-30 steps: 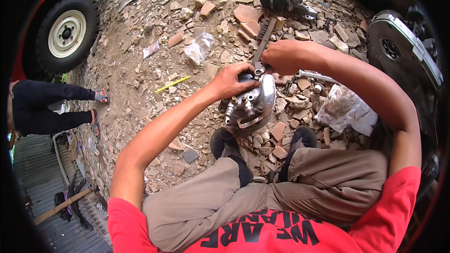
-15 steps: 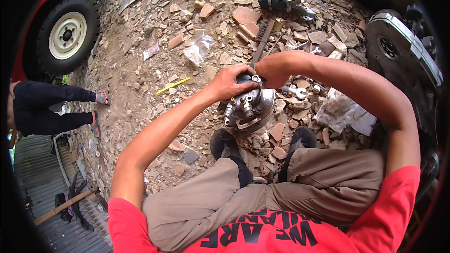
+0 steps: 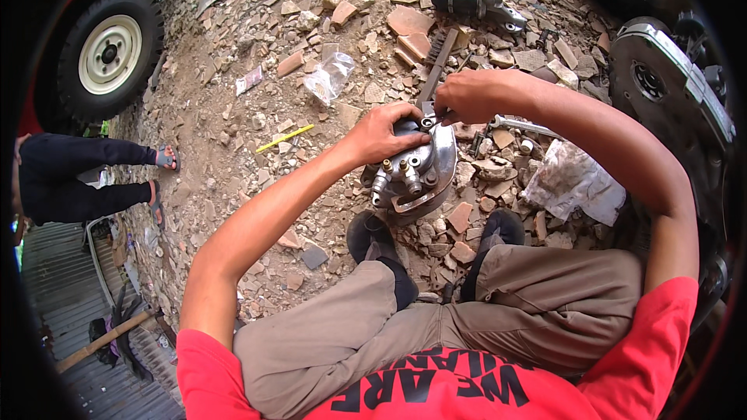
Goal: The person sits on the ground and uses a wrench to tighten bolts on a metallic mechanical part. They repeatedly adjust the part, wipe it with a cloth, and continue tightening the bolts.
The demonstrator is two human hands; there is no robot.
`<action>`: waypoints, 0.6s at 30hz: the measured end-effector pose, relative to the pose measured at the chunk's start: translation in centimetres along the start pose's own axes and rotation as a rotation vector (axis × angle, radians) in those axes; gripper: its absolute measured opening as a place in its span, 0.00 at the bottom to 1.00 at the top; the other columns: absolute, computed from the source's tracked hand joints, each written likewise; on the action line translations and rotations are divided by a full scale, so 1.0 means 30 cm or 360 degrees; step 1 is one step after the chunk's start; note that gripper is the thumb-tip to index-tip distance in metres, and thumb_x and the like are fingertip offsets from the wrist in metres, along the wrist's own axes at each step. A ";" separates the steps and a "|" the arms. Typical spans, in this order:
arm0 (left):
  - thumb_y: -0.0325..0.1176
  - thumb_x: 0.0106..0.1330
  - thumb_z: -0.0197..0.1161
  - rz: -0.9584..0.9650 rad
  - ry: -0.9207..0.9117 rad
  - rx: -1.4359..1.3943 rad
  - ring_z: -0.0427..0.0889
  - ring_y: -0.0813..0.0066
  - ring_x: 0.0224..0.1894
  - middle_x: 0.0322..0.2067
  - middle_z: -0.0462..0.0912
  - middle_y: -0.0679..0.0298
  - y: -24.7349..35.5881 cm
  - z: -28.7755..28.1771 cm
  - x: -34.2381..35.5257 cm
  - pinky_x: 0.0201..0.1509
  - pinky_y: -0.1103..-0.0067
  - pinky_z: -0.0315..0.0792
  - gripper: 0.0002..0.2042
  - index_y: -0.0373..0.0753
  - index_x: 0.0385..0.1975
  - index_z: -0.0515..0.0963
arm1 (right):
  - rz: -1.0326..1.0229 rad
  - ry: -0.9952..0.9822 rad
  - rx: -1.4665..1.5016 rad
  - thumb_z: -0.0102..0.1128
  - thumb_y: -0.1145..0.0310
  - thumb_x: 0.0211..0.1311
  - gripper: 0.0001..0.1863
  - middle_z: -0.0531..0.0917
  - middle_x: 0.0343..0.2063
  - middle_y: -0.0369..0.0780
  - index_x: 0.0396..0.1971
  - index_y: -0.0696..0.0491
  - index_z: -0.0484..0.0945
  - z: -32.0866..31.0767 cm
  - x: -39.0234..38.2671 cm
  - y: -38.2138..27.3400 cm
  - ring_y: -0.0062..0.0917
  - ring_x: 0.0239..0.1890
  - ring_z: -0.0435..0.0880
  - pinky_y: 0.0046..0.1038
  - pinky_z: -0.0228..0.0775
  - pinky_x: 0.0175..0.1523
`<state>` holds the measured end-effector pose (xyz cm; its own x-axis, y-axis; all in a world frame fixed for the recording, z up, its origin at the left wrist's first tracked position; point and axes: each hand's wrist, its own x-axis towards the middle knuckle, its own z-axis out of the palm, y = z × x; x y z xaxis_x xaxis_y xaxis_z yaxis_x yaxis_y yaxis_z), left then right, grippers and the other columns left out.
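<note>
One metal engine part (image 3: 416, 171), silver, rounded, with several short threaded fittings on its face, stands on rubble-strewn ground (image 3: 233, 155) just ahead of our two dark shoes (image 3: 373, 237). Our left hand (image 3: 385, 134) lies over its upper edge, fingers curled down on the casing, gripping it. Our right hand (image 3: 464, 96) is closed at the top rim of the part, fingertips pinched together; what they pinch is too small for us to tell.

Around it we count:
- One long dark bar (image 3: 436, 62) on the ground, running away from behind the right hand.
- One spanner (image 3: 517, 126), bright metal, lying just right of the part, under our right forearm.
- One dark mechanical unit (image 3: 475, 0) farther off, near the top.
- Two clear plastic bags: a small one (image 3: 331, 76) to the upper left, a larger crumpled one (image 3: 572, 183) to the right.
- One yellow stick (image 3: 284, 138), left of the part.
- One flat printed wrapper (image 3: 250, 79), pale, beyond the stick.
- One vehicle wheel (image 3: 109, 54), black tyre and cream rim, far left.
- One round metal housing (image 3: 669, 85) at the right edge.
- One other person's legs (image 3: 85, 175), dark trousers, sandals, at the left.
</note>
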<state>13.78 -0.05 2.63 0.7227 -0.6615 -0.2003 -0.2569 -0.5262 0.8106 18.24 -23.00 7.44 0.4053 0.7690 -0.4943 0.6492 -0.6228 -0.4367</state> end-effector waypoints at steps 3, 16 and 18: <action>0.44 0.61 0.73 0.0001 0.0032 -0.0082 0.84 0.66 0.46 0.43 0.84 0.57 -0.011 0.004 -0.004 0.53 0.72 0.76 0.20 0.36 0.45 0.82 | -0.0174 -0.0044 -0.0076 0.63 0.62 0.66 0.12 0.87 0.32 0.46 0.39 0.55 0.85 -0.015 0.033 0.021 0.42 0.38 0.86 0.42 0.75 0.45; 0.41 0.60 0.74 0.0064 0.0039 -0.0056 0.84 0.66 0.43 0.38 0.85 0.57 0.003 -0.005 -0.001 0.49 0.72 0.76 0.17 0.36 0.42 0.82 | 0.0248 -0.0220 0.0257 0.62 0.58 0.59 0.19 0.86 0.27 0.51 0.32 0.61 0.84 0.019 0.048 -0.112 0.45 0.34 0.86 0.41 0.77 0.40; 0.41 0.60 0.74 0.0063 0.0073 -0.0067 0.84 0.65 0.43 0.38 0.85 0.56 0.003 -0.002 -0.005 0.49 0.72 0.76 0.17 0.36 0.41 0.82 | 0.0186 -0.0105 0.0242 0.62 0.58 0.61 0.18 0.86 0.28 0.51 0.33 0.61 0.84 -0.008 0.016 -0.108 0.46 0.35 0.86 0.42 0.76 0.41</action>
<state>13.67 0.02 2.77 0.7413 -0.6558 -0.1429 -0.2596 -0.4765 0.8399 16.48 -20.58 8.80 0.4263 0.6820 -0.5942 0.4935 -0.7259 -0.4791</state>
